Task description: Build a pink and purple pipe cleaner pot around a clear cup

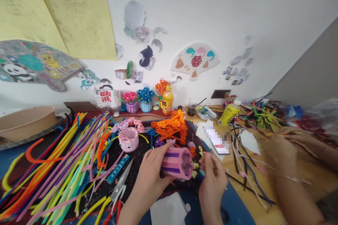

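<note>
Bench (264, 216) wood shows right of the striped cup (171, 163), white wall (237, 14) beyond it; left hand (151, 168) grips the cup; whether the right hand (212, 179) beside it pinches anything, I cannot tell.

Striped pot (174, 162) — pink and purple, cylindrical — held on its side, ringed end facing right. Pale-green looped piece (201, 150): just right of it.

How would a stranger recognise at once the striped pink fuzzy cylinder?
Below and left of the white wall fan, look for the left hand. It holds the pink fuzzy cylinder tipped onto its side. Bold purple stripes set it apart from the pale pink fuzzy flower pot beyond.
</note>
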The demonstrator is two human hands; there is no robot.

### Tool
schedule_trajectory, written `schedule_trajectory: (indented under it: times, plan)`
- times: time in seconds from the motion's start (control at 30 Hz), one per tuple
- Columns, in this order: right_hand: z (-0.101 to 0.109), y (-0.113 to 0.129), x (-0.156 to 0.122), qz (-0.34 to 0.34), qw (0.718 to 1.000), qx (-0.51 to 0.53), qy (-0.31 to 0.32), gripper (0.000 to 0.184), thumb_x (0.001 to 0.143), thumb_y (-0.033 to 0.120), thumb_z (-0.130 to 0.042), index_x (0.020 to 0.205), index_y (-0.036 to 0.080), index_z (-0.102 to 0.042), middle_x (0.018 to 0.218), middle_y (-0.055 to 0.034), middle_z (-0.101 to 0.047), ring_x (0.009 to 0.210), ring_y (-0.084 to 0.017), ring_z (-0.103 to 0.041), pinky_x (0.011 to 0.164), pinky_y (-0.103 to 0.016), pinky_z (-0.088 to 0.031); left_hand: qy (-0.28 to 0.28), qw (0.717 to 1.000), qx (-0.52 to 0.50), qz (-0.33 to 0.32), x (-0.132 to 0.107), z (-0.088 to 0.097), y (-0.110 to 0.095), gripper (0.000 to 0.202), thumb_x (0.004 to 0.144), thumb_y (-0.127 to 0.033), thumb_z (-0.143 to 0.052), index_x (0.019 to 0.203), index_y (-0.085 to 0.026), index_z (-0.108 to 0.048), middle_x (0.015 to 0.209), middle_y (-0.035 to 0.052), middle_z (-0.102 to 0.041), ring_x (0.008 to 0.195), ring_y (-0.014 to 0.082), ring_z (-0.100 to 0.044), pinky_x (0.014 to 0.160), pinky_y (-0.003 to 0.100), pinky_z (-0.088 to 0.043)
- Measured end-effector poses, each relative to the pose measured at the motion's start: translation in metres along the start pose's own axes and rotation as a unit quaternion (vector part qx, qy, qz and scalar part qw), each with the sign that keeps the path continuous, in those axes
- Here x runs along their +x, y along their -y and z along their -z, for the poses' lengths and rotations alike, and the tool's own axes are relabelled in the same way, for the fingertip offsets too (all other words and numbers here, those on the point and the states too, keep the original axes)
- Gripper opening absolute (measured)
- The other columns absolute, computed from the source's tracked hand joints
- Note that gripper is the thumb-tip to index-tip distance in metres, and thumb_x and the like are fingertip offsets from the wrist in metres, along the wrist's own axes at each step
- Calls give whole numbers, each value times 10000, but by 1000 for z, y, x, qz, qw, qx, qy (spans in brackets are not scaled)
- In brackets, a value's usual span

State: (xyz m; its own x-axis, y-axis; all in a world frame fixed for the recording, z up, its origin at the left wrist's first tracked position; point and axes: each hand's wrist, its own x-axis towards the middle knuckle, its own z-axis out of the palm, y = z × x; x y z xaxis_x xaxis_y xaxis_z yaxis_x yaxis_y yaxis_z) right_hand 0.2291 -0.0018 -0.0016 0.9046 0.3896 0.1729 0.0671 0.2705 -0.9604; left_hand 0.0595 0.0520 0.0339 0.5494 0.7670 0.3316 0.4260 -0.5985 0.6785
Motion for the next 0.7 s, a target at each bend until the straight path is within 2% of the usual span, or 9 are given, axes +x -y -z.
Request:
schedule_trajectory:
  times: [0.07, 0.17, 0.3, 0.37, 0.43, 0.5, 0.6, 0.67, 0.7]
  plan:
    - [-1, -1, 0, -9, 998, -30, 63, 348, 757, 498, -790, 819, 158, -750, 689, -30, -691, 616, -170, -602, 561, -270, -473, -45, 995, -75, 48, -1, 4, 3, 824, 739, -121, -772, 1446, -317, -399, 1450, 82, -569, 1319, 300, -526, 1103, 503, -392]
    - [-2, -2, -3, -6, 986, -75, 147, 338, 670, 466, -853, 628, 153, -733, 581, -22, -658, 527, -155, -539, 501, -263, -422, -70, 977, -185, 83, 0, 7, 3, 755, 744, -266, -815, 1400, -292, -443, 1429, 93, -583, 1300, 308, -545, 1099, 500, -404]
    - [-4, 0, -9, 22, 974, -118, 190, 438, 799, 462, -751, 488, 179, -630, 493, 1, -573, 489, -139, -478, 487, -260, -381, -84, 954, -274, 87, 2, 10, -4, 680, 770, -398, -800, 1357, -282, -478, 1370, 76, -636, 1245, 287, -589, 1057, 435, -447]
    - [-6, 1, -9, 41, 969, -128, 206, 377, 826, 464, -722, 577, 182, -695, 604, -29, -658, 525, -153, -524, 510, -267, -424, -90, 947, -293, 92, 3, 11, -6, 655, 781, -428, -786, 1342, -277, -486, 1363, 73, -644, 1235, 283, -598, 1036, 413, -461]
    - [-7, 2, -8, 46, 968, -119, 214, 270, 793, 454, -757, 841, 189, -783, 837, -68, -745, 581, -164, -574, 538, -274, -478, -89, 945, -301, 97, 3, 12, -5, 648, 783, -443, -780, 1333, -268, -488, 1360, 76, -647, 1233, 282, -599, 1027, 402, -464]
    - [-7, 2, -7, 24, 970, -91, 225, 334, 800, 464, -754, 1004, 201, -781, 929, -84, -762, 608, -174, -613, 556, -279, -519, -85, 945, -298, 103, 3, 11, -4, 646, 781, -452, -778, 1326, -258, -489, 1346, 82, -653, 1224, 283, -603, 1020, 401, -466]
    - [-7, -2, -8, -18, 966, -35, 254, 334, 896, 507, -652, 980, 212, -784, 834, -77, -775, 653, -197, -681, 598, -281, -567, -75, 947, -290, 115, 4, 8, -3, 641, 780, -460, -771, 1315, -246, -491, 1336, 93, -655, 1216, 287, -604, 1019, 410, -463]
    - [-8, -8, -11, -35, 958, 32, 282, 373, 884, 517, -678, 1138, 253, -744, 1001, -86, -794, 813, -228, -742, 703, -302, -610, -68, 948, -287, 119, 4, 6, -3, 652, 772, -458, -773, 1316, -241, -486, 1347, 102, -649, 1233, 292, -596, 1032, 419, -453]
    - [-8, -11, -13, -41, 951, 75, 299, 460, 847, 511, -728, 1245, 285, -691, 1142, -87, -773, 937, -248, -751, 781, -323, -620, -63, 949, -286, 119, 5, 6, -3, 662, 768, -452, -776, 1321, -240, -480, 1355, 107, -646, 1244, 294, -590, 1040, 424, -447]
